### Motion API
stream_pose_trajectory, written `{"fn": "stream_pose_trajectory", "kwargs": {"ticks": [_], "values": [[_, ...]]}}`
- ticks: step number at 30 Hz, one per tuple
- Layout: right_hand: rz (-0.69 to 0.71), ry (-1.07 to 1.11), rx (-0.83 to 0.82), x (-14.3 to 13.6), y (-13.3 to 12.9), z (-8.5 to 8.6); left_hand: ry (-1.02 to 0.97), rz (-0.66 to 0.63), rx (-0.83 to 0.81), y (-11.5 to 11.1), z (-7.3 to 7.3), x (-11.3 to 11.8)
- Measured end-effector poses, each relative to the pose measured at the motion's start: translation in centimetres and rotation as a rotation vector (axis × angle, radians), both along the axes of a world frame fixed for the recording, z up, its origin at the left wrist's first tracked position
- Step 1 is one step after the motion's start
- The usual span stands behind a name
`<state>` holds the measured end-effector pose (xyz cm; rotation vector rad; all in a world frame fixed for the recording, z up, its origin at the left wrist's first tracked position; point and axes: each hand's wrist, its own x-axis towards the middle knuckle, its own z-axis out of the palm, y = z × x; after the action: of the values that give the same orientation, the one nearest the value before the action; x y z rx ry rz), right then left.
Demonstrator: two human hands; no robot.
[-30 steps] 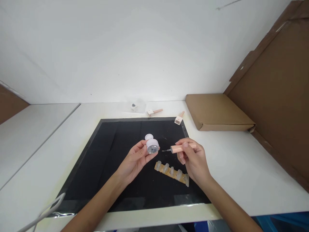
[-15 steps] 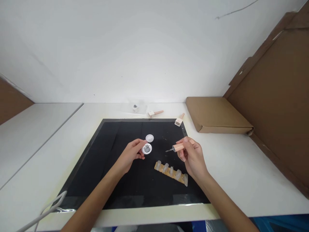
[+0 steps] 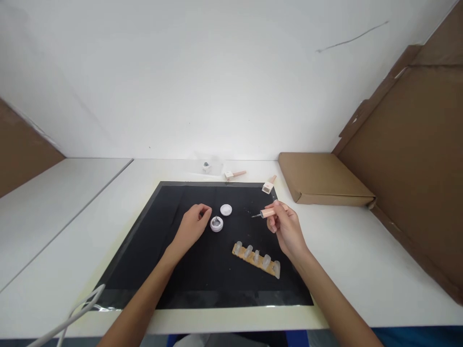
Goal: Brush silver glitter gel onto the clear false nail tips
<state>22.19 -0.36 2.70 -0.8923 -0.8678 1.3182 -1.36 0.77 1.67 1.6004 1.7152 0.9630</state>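
My right hand grips a nail polish brush by its peach cap, bristles pointing left above the mat. Curled, with nothing visible in its fingers, my left hand is just left of a small round jar. This jar stands uncovered on the black mat, showing something silvery inside. Its white lid lies just behind it. Nearer to me, a yellowish strip lies slantwise, bearing several clear false nails.
Behind the mat lie a white-and-peach polish bottle, a square pale bottle at the right corner, and a small jar on clear film. A flat cardboard box sits back right. A white cable crosses the front left.
My left hand has set the jar down on the mat, let go, and drawn slightly left. The brush in my right hand has moved a little. The camera view has shifted slightly.
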Motion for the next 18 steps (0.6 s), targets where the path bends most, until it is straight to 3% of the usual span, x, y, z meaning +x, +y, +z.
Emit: {"fn": "stream_pose_trajectory", "kwargs": {"ticks": [4, 7, 12, 18], "values": [[-0.015, 0.035, -0.003, 0.4, 0.1, 0.0, 0.079, 0.052, 0.141, -1.4, 1.5, 0.1], [-0.033, 0.062, 0.001, 0.9, 0.4, 0.0, 0.063, -0.077, 0.170, -3.3, 1.6, 1.4], [-0.068, 0.106, 0.011, 1.8, 1.0, 0.1, -0.023, -0.282, 0.032, -6.5, -0.2, 4.0], [-0.097, 0.139, 0.012, 2.6, 1.6, -0.1, -0.002, -0.299, -0.139, -7.0, -1.6, 5.1]]}}
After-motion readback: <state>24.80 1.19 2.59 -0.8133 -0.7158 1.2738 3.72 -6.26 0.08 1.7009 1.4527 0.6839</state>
